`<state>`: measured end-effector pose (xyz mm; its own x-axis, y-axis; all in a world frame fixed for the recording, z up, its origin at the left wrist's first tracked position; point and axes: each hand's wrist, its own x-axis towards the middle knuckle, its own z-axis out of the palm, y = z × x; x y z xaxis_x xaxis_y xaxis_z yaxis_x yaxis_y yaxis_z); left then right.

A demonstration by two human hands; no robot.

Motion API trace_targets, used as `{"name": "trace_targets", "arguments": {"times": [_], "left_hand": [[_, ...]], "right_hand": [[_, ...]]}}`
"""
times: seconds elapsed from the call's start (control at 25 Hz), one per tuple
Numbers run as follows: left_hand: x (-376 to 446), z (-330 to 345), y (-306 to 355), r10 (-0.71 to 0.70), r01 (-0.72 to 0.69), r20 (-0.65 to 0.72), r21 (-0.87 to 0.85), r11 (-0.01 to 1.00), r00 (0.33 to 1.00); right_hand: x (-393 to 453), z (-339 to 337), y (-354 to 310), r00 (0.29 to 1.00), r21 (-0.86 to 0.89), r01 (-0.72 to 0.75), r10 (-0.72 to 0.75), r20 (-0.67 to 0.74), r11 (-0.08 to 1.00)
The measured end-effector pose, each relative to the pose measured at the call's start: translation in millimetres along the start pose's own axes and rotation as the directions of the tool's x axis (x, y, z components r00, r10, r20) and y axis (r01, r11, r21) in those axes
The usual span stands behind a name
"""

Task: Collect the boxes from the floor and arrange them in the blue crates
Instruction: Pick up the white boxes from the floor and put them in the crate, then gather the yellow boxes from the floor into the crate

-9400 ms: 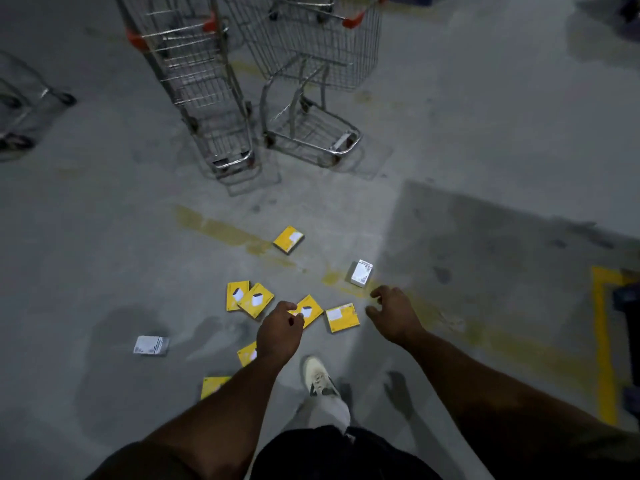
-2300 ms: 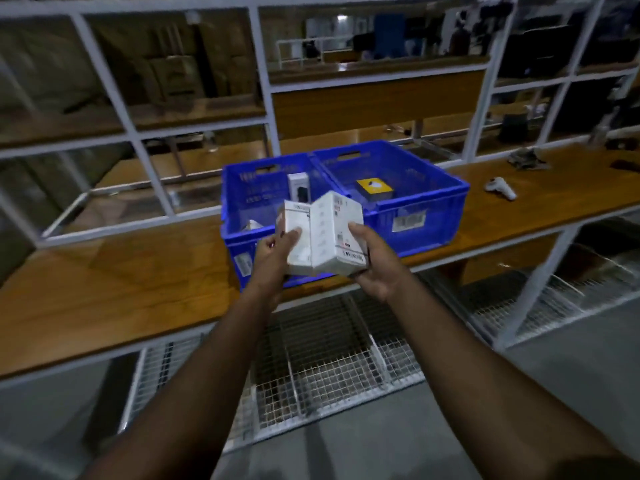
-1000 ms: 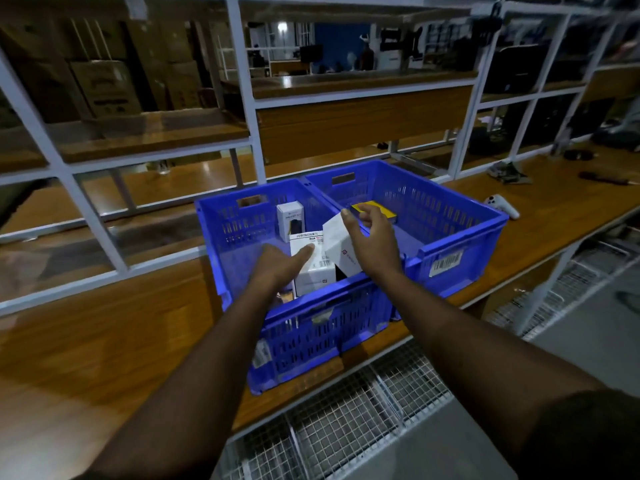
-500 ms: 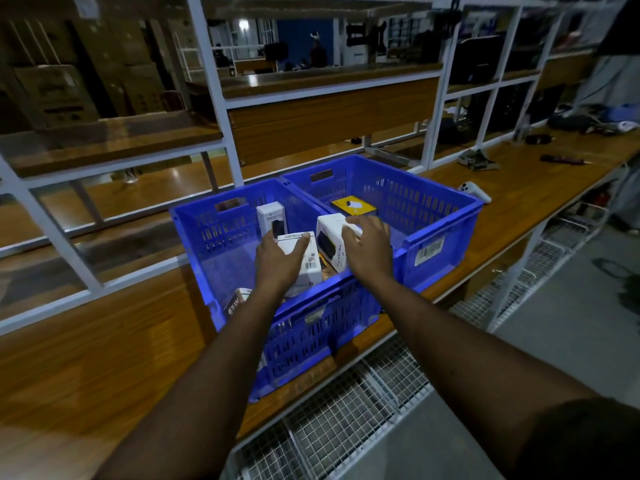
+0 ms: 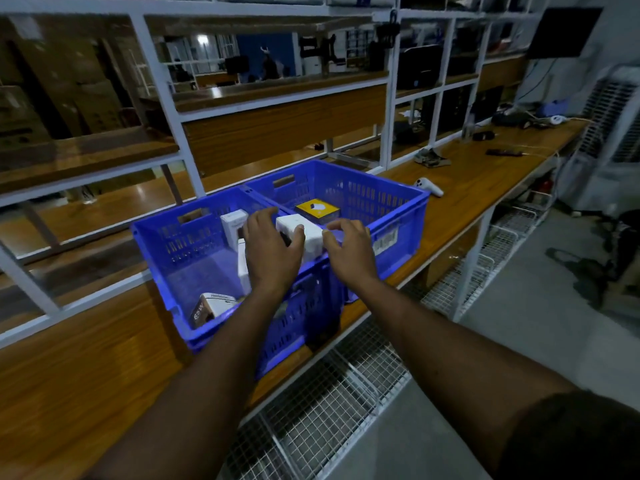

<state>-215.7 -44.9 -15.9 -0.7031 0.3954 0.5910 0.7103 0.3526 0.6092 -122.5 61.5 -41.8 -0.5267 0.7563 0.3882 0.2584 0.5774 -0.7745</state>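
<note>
Placing step: left hand [image 5: 272,249] grips a white box [image 5: 299,237] over the left blue crate [image 5: 194,244], right hand [image 5: 349,251] hovering loose-fingered beside it; next, seating it upright.

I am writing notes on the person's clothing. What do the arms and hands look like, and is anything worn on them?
Both forearms are bare down to the wrists. The left hand and the right hand are bare too: no gloves, and no watch, ring or band shows. A dark short sleeve covers the right upper arm at the bottom right of the picture. The left upper arm is out of view, so I cannot tell its sleeve.
</note>
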Motion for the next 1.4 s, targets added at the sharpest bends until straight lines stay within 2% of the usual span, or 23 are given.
{"name": "trace_targets", "arguments": {"times": [0.16, 0.24, 0.32, 0.44, 0.52, 0.64, 0.8, 0.96, 1.08, 1.2, 1.32, 1.4], "left_hand": [[-35.0, 28.1, 52.4, 0.197, -0.197, 0.002, -0.068, 0.978, 0.980], [-60.3, 46.5, 77.8, 0.182, -0.169, 0.085, -0.142, 0.975, 0.980], [-89.4, 68.4, 98.3, 0.118, -0.075, 0.238, -0.183, 0.980, 0.964], [-135.7, 101.0, 115.0, 0.089, -0.015, 0.448, -0.166, 0.986, 0.890], [-172.4, 123.2, 126.3, 0.123, -0.026, 0.554, -0.180, 0.983, 0.824], [-229.9, 153.4, 143.4, 0.165, -0.088, 0.709, -0.144, 0.986, 0.686], [-310.5, 189.8, 181.3, 0.324, -0.176, 0.823, -0.272, 0.946, 0.466], [-388.9, 199.0, 229.9, 0.542, -0.230, 0.831, -0.507, 0.831, 0.125], [-446.6, 188.6, 257.7, 0.658, -0.231, 0.744, -0.664, 0.711, -0.114], [-500.4, 165.1, 268.0, 0.707, -0.201, 0.630, -0.775, 0.600, -0.320], [-549.3, 129.3, 259.8, 0.700, -0.165, 0.511, -0.849, 0.502, -0.498], [-576.0, 105.5, 248.2, 0.678, -0.129, 0.428, -0.886, 0.446, -0.597]], "right_hand": [[-20.8, -40.8, 29.2, 0.999, -0.023, -0.043, 0.043, -0.025, 0.999], [-37.2, -64.3, 49.7, 0.995, -0.039, -0.075, 0.072, -0.069, 0.996], [-62.9, -90.5, 74.4, 0.983, -0.042, -0.158, 0.152, -0.106, 0.987], [-109.3, -128.2, 113.8, 0.944, -0.069, -0.306, 0.293, -0.153, 0.949], [-148.2, -155.2, 140.1, 0.897, -0.079, -0.417, 0.396, -0.195, 0.905], [-211.6, -191.9, 173.1, 0.800, -0.068, -0.565, 0.526, -0.288, 0.822], [-307.9, -233.4, 206.7, 0.575, 0.022, -0.762, 0.692, -0.436, 0.647], [-390.4, -259.0, 210.2, 0.256, 0.213, -0.863, 0.759, -0.598, 0.459], [-443.7, -270.4, 196.6, 0.007, 0.353, -0.870, 0.724, -0.690, 0.345], [-500.0, -267.1, 168.6, -0.232, 0.499, -0.824, 0.643, -0.730, 0.270], [-561.7, -240.3, 136.2, -0.457, 0.635, -0.748, 0.541, -0.706, 0.196], [-599.6, -217.5, 116.6, -0.579, 0.710, -0.687, 0.474, -0.663, 0.154]]}}
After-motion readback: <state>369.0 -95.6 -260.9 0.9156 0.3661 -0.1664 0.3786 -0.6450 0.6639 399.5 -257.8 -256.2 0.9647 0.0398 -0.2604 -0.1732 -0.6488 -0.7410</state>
